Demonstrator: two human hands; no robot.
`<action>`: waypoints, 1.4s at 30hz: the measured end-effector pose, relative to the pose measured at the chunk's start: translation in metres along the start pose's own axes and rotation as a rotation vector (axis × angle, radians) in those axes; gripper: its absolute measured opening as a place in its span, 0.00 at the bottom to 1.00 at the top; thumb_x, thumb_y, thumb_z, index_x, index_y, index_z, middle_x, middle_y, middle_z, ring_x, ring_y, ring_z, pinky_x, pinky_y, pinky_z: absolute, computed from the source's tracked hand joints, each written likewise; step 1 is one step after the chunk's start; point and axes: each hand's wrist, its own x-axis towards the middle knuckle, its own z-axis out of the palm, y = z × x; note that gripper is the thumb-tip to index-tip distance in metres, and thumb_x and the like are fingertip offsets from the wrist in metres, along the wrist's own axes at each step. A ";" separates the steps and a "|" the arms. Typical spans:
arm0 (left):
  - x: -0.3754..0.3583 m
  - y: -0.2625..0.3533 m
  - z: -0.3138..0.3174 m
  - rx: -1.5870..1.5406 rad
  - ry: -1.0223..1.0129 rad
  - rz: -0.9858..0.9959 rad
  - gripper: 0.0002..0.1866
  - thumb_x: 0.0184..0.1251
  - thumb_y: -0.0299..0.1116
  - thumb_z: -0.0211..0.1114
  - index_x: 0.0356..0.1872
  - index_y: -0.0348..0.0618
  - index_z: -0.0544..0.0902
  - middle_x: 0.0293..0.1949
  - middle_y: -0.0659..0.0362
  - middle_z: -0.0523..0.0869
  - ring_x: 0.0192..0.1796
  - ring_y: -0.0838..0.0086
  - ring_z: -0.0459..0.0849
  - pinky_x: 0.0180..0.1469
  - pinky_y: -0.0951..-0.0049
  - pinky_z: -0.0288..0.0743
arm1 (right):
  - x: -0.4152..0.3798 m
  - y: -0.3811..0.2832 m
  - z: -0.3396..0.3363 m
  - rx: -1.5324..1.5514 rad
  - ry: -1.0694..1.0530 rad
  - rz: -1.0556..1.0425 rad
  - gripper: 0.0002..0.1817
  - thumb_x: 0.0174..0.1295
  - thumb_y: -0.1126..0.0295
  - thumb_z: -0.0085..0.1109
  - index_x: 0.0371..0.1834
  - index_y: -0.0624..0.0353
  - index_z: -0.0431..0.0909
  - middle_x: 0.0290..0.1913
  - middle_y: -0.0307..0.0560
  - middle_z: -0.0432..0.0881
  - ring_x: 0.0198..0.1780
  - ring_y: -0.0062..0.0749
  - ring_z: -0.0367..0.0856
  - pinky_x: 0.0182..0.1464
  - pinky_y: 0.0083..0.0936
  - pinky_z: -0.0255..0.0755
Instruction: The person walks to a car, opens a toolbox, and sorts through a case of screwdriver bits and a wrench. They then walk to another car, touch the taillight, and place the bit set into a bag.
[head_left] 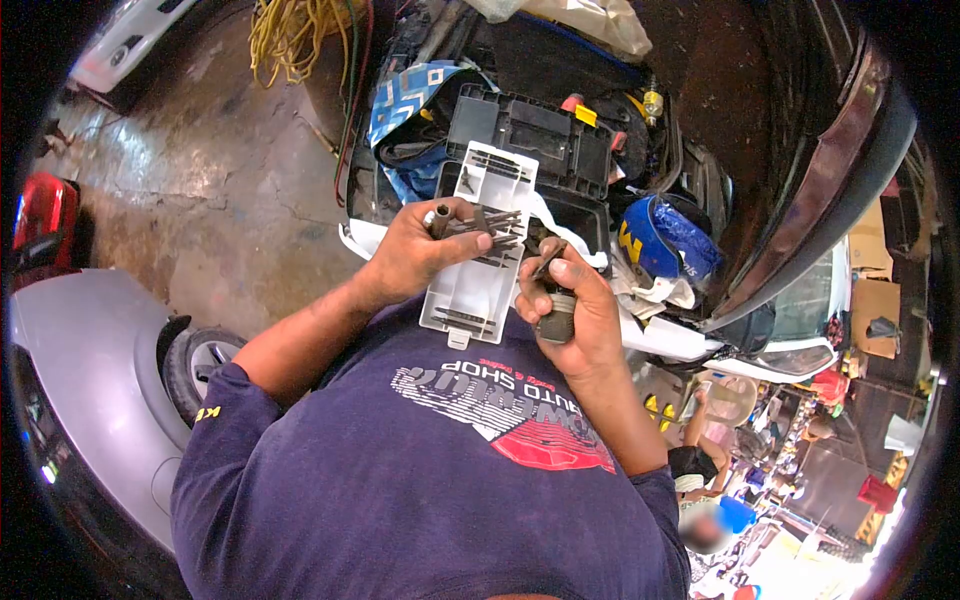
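Note:
An opened white plastic bit case [462, 300] lies in front of my chest, with dark bits in its slots. My left hand [425, 245] is closed at the case's middle, its thumb across a bundle of dark drill bits [508, 222]. A shiny metal socket-like cylinder [440, 217] stands up between its fingers. To the right of the case, my right hand [575, 300] pinches a small dark metal piece [547, 262] between thumb and finger. The same palm holds a dark ribbed cylinder [557, 320] that looks like a drill chuck.
Beyond the case, a black toolbox [540, 135] and a blue bag [665, 240] sit in a vehicle's open rear. Yellow cord [290, 40] hangs at upper left. A silver car [100, 380] stands at left. Another person [705, 465] is at lower right.

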 end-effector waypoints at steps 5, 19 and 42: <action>-0.001 0.005 0.000 0.008 0.000 -0.004 0.09 0.75 0.35 0.78 0.41 0.42 0.88 0.35 0.69 0.88 0.38 0.86 0.80 0.42 0.77 0.75 | 0.001 0.000 -0.001 -0.002 -0.005 0.002 0.14 0.73 0.71 0.64 0.58 0.57 0.76 0.48 0.63 0.87 0.31 0.31 0.82 0.37 0.32 0.79; 0.000 0.007 0.001 0.046 0.000 0.037 0.09 0.74 0.34 0.79 0.42 0.41 0.88 0.34 0.69 0.87 0.38 0.86 0.79 0.40 0.78 0.73 | 0.003 0.000 0.004 0.066 -0.039 0.001 0.13 0.70 0.72 0.65 0.55 0.57 0.78 0.45 0.53 0.89 0.30 0.29 0.79 0.37 0.32 0.77; 0.005 0.002 0.004 0.028 0.007 0.044 0.09 0.74 0.34 0.79 0.44 0.41 0.89 0.33 0.70 0.84 0.36 0.87 0.77 0.39 0.79 0.71 | 0.007 -0.003 0.004 0.352 -0.166 0.001 0.10 0.67 0.68 0.66 0.42 0.58 0.74 0.37 0.45 0.78 0.32 0.31 0.76 0.38 0.32 0.73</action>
